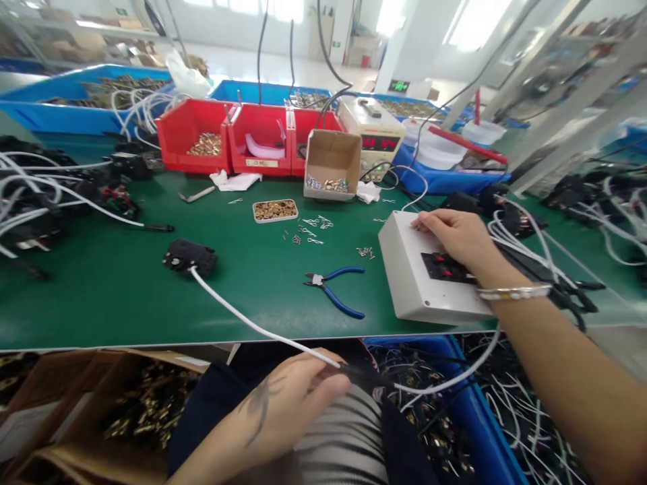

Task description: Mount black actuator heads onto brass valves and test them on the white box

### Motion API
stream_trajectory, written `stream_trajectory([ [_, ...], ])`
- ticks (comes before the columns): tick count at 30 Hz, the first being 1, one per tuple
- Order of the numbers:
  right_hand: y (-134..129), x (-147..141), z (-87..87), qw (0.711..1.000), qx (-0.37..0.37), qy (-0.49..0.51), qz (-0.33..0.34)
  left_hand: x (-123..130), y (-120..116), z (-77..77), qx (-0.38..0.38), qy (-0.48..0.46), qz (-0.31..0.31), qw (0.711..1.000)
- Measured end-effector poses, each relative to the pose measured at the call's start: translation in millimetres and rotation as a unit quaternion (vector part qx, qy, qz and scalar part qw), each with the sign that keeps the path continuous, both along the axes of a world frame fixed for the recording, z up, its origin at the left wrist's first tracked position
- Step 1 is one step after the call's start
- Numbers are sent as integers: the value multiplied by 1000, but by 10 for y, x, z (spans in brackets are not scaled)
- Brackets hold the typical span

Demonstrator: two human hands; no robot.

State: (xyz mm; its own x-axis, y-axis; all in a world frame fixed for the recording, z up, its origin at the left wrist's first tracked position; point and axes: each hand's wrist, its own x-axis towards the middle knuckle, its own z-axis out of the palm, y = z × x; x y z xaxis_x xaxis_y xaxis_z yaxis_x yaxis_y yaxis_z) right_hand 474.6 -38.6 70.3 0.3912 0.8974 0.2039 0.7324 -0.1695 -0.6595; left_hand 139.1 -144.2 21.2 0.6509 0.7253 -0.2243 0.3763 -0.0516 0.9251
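Note:
My left hand [293, 397], low in front of my lap, is closed on a white cable [253, 325] near its dark connector. That cable runs up to a black module [189, 257] lying on the green table. My right hand [452, 236] rests on top of a white box [412, 269] with black and red terminals [445, 267]; its fingers are curled at the box's far edge, and what they hold, if anything, is hidden. Another white cable [455, 382] leads from the dark connector area toward the box's right side. Blue-handled cutters [336, 291] lie left of the box.
Red bins [195, 135], a cardboard box [333, 158] and a power supply [373, 128] line the back. A tray of brass parts [275, 211] and small clips lie mid-table. Cabled modules are piled at both sides. A blue crate [490, 417] stands below the table edge.

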Motion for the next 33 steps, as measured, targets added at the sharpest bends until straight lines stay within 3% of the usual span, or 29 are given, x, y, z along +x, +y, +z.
stream_trajectory([
  [3,-48,-36,51,1000,-3,3,-18,-178,15,84,58,73,-55,994],
  [5,-47,-44,72,999,-7,6,-33,-332,80,141,80,81,-5,993],
  [7,-30,-42,70,999,-11,11,-43,-516,228,167,122,91,156,976],
  [8,-21,-39,62,999,-14,15,-44,-617,336,162,158,100,263,947],
  [10,-11,-30,40,999,-18,25,-43,-824,606,109,247,141,452,846],
  [12,-9,-20,25,999,-19,30,-36,-1008,892,10,264,165,507,804],
  [16,-18,10,73,999,10,0,-53,-1162,1248,-210,244,167,481,825],
  [20,-136,-94,202,978,164,-54,-117,-993,1176,-308,261,105,449,848],
  [21,-202,-184,217,972,211,-27,-102,-918,1113,-304,278,86,444,848],
  [23,-382,-467,188,959,266,97,-11,-753,961,-263,338,44,425,839],
  [25,-596,-858,68,941,169,271,116,-579,791,-186,414,6,395,820],
  [27,-797,-1278,-120,889,8,389,240,-409,612,-90,484,-3,349,803],
  [29,-946,-1632,-319,804,-79,509,299,-253,435,4,566,-4,268,780],
  [31,-1035,-1856,-466,732,-72,614,287,-129,276,79,610,-29,158,776],
  [33,-1087,-1937,-540,690,-40,676,257,-54,153,119,596,-67,104,793],
])
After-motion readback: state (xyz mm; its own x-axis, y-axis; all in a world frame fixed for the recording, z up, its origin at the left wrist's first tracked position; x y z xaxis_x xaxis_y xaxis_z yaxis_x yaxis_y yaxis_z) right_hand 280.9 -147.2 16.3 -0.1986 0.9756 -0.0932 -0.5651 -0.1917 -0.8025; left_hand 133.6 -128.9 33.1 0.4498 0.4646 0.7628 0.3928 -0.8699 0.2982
